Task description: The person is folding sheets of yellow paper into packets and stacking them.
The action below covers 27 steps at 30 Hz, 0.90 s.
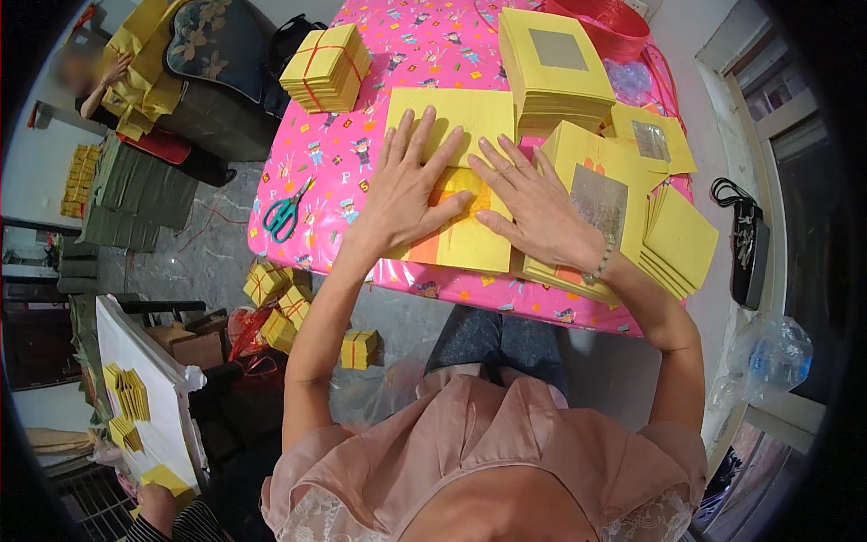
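On the pink patterned tablecloth [307,163], a yellow paper sheet [452,107] with an orange printed patch lies before me. My left hand [406,190] presses flat on its left side, fingers spread. Opposite it, my right hand [546,212] also lies flat with fingers apart, a beaded bracelet on the wrist. A line crosses the sheet beneath my fingers; I cannot tell if it is a fold or an edge. Under and beside my right wrist is a pile of yellow papers with a silver patch [601,203]. Teal-handled scissors [284,219] lie left of my left hand.
A tall yellow paper stack [551,86] and a red-tied bundle [325,68] stand farther back, near a red basket [601,23]. Loose papers [682,239] fan out at right. Tied bundles [275,289] lie on the floor. Two other people work at left, one holding yellow paper [167,481].
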Each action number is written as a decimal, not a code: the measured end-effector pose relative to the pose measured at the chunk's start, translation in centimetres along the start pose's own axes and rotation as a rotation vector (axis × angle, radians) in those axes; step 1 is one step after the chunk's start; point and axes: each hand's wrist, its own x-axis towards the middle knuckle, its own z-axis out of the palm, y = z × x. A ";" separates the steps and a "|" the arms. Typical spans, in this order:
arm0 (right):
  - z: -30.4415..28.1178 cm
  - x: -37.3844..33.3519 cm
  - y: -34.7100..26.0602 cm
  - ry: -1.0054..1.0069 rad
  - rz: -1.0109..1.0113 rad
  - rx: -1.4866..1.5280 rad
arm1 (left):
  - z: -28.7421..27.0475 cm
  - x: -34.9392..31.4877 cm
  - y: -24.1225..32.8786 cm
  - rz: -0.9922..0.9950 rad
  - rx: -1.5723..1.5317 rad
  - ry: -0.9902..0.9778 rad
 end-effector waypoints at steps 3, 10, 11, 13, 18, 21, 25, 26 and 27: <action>-0.3 -0.1 0.0 -0.010 -0.002 0.004 | -0.3 -1.5 0.0 0.005 0.060 -0.077; -1.0 1.8 0.0 0.007 -0.119 -0.103 | 0.1 -1.7 -0.9 -0.029 -0.025 -0.123; -0.8 1.7 0.1 0.004 -0.122 -0.104 | 0.2 -1.8 -1.0 -0.016 -0.016 -0.104; -0.4 1.4 0.1 -0.049 -0.077 -0.011 | 0.3 -1.9 -1.1 -0.011 -0.010 -0.085; -0.5 1.6 0.6 -0.084 -0.071 0.019 | 0.2 -1.9 -2.0 0.013 -0.129 -0.102; -0.5 1.6 0.8 -0.094 -0.072 0.027 | 0.5 -1.8 -1.9 0.008 -0.141 -0.114; -0.8 2.5 0.7 -0.042 -0.086 0.070 | 0.3 -2.0 -2.4 0.008 -0.126 -0.092; -0.8 2.8 0.8 -0.042 -0.098 0.072 | 0.3 -1.8 -2.8 -0.001 -0.213 -0.077; -0.7 3.1 0.9 0.052 -0.123 0.059 | 0.1 -1.6 -3.0 -0.008 -0.300 -0.062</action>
